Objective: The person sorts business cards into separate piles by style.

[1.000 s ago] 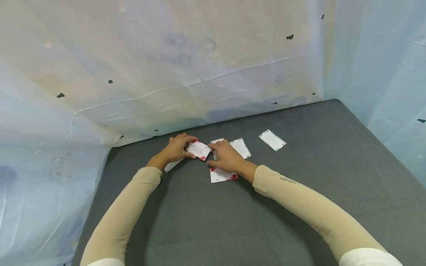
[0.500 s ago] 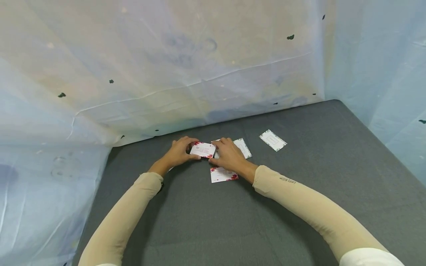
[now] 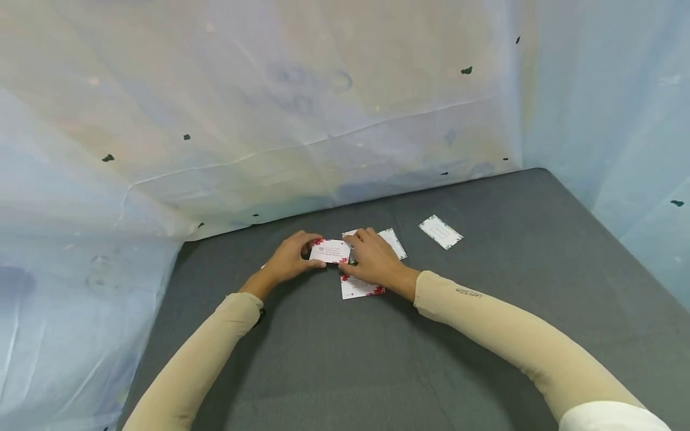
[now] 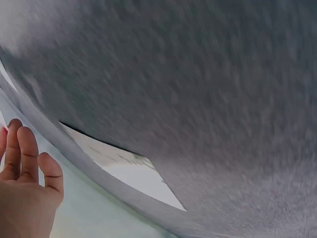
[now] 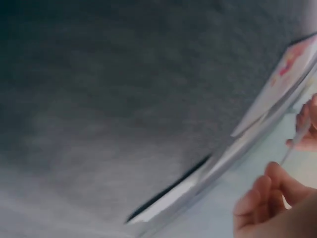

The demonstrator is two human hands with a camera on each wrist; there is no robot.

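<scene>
While held just above the grey table [image 3: 485, 335], red-flowered card [image 3: 330, 251] pinched at its left edge by left hand [image 3: 288, 260] and at its right edge by right hand [image 3: 374, 260], fingers of both curled onto it. Gathering judged barely begun: one card in hand. Left lying flat: second red-flowered card [image 3: 360, 288] under right wrist, green-bordered card [image 3: 393, 242] just beyond, another green-bordered card [image 3: 440, 231] well apart to the right.
</scene>
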